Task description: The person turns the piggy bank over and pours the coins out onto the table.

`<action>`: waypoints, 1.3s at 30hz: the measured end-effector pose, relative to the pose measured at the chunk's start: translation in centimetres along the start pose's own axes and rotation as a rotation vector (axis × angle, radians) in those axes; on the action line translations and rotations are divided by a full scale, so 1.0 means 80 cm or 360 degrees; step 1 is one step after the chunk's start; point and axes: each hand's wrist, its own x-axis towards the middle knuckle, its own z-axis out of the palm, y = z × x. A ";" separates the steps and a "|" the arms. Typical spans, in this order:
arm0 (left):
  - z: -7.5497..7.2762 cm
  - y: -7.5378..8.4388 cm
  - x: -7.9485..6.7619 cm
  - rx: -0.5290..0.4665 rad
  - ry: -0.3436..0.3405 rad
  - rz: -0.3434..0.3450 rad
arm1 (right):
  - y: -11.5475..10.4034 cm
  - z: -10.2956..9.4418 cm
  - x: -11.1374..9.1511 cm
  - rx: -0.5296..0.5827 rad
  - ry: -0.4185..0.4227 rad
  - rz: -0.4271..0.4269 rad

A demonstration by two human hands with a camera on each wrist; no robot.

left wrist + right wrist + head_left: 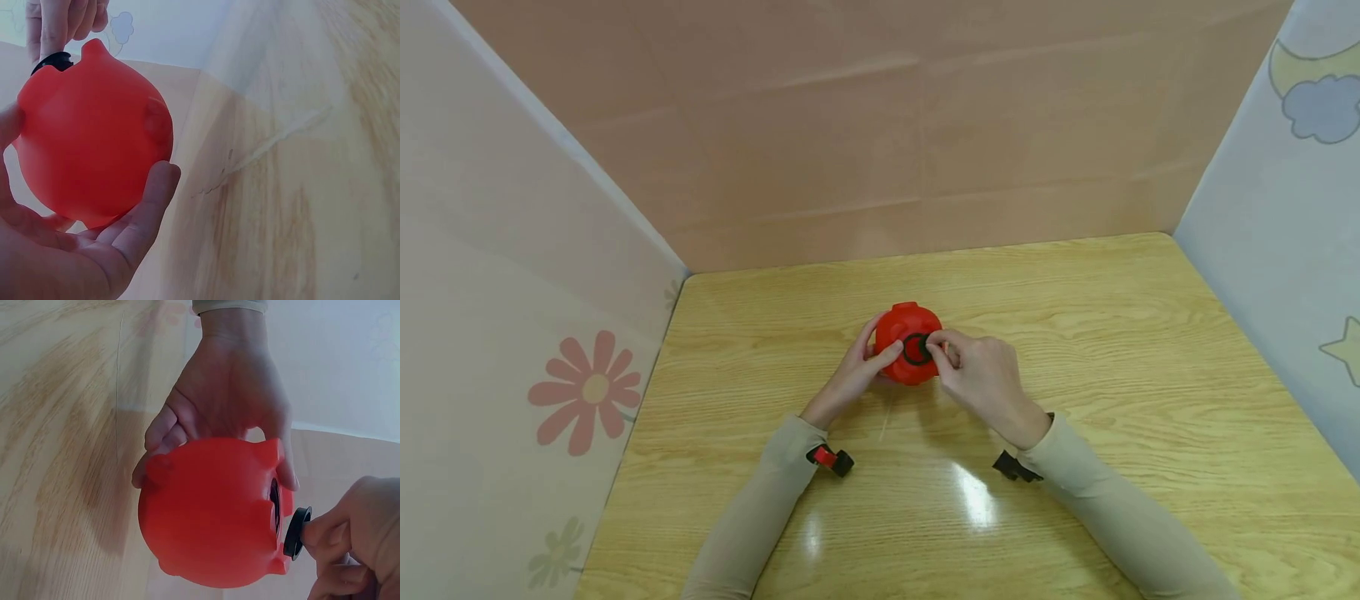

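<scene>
A rounded red piggy bank is held above the table, its stubby feet turned toward the right hand in the right wrist view. My left hand grips it from the left, thumb on the top face and fingers around the side. Between thumb and fingertips, my right hand pinches a black round plug. In the right wrist view the plug is just apart from the bank, beside a dark-edged opening. From above, a black ring shows on the bank; its inside is hard to make out.
The wood-grain table lies beneath both hands. A pinkish-brown sheet closes off the back. Pale walls with printed flowers and a cloud stand at the sides. Black wrist mounts sit at the sleeves.
</scene>
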 end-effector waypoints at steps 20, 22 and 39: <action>-0.004 0.000 0.001 0.0041 0.0015 -0.0013 | 0.045 -0.029 -0.011 0.0050 -0.0065 0.0281; -0.004 0.001 0.000 0.0040 0.0013 -0.0010 | 0.053 -0.030 -0.011 0.0034 -0.0101 0.0314; -0.008 0.004 -0.005 0.0016 -0.0015 -0.0005 | 0.131 -0.048 -0.031 -0.0135 -0.0398 0.0651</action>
